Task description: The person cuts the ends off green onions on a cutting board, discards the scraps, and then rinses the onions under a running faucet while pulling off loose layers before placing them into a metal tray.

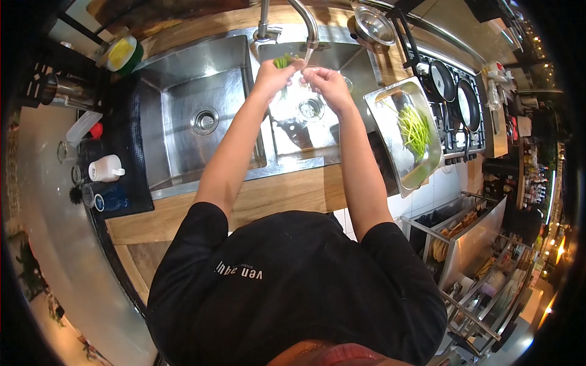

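Note:
My left hand (273, 78) is closed around a small bunch of green beans (282, 62) over the right sink basin (287, 131). Beside it, my right hand (328, 85) has its fingertips pinched together near the running water; whatever they hold is too small to make out. A thin stream falls from the curved metal faucet (310, 30) between the two hands. More long green beans (415, 131) lie in a steel tray (407, 185) to the right of the basin.
The left sink basin (183, 143) has a drain. A white mug (106, 168) stands on a dark mat at left. Frying pans (469, 105) sit on the stove at right, near a metal bowl (375, 25). Below, a drawer (476, 241) stands pulled out.

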Tool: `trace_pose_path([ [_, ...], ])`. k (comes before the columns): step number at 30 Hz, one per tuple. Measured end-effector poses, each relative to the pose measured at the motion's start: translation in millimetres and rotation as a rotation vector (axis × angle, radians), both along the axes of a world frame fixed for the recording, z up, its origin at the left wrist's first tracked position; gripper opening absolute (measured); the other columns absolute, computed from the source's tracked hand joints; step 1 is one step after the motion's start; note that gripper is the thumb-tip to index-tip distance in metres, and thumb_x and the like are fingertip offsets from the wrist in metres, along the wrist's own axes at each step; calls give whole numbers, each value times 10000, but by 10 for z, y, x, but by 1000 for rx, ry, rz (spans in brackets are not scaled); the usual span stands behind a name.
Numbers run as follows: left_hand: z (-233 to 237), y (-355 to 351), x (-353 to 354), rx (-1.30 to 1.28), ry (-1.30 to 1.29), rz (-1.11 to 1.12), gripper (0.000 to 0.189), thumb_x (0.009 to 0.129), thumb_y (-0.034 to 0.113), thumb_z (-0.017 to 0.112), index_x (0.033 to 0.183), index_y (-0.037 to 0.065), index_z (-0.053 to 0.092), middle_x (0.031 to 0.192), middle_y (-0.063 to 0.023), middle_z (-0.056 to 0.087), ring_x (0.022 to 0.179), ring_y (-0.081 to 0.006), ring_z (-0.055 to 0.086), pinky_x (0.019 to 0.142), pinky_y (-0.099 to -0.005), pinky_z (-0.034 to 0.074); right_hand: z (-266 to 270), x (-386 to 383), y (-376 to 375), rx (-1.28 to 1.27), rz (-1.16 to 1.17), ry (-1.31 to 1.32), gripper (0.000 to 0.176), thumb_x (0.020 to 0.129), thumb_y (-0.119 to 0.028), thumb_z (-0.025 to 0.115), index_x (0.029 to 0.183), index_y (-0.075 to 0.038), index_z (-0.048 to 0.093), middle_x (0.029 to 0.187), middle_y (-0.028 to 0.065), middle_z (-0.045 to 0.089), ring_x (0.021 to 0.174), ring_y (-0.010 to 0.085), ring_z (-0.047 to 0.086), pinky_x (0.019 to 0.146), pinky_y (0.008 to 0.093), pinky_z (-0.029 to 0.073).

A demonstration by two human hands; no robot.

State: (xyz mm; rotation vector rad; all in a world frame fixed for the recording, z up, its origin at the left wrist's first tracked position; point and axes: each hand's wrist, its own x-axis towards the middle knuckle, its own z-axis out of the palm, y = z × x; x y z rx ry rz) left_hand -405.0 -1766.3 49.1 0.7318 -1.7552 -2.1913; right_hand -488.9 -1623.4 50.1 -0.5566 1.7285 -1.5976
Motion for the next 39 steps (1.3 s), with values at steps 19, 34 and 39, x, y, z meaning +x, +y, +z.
trace_pose_path([
  [19,-81,99,-102,-107,-153,-137,273,808,267,688,908,14,672,774,-15,631,578,-63,472,530,-225,407,-681,-12,485,208,-240,540,357,836,-271,613,1084,-15,602,931,73,674,828,167,623,733,271,462],
  [34,-362,-79,-10,685,162,-326,479,974,397,283,1258,31,406,974,-121,629,651,-144,476,575,-268,421,-63,154,98,295,-324,595,267,773,-272,641,935,-64,685,830,121,665,775,239,635,728,310,471],
  [39,-343,-35,16,664,160,-333,446,986,359,255,1251,40,420,910,-87,581,648,-161,480,558,-284,420,-87,45,-61,143,-112,281,311,814,-283,644,942,-1,667,784,44,644,757,103,576,688,254,451],
])
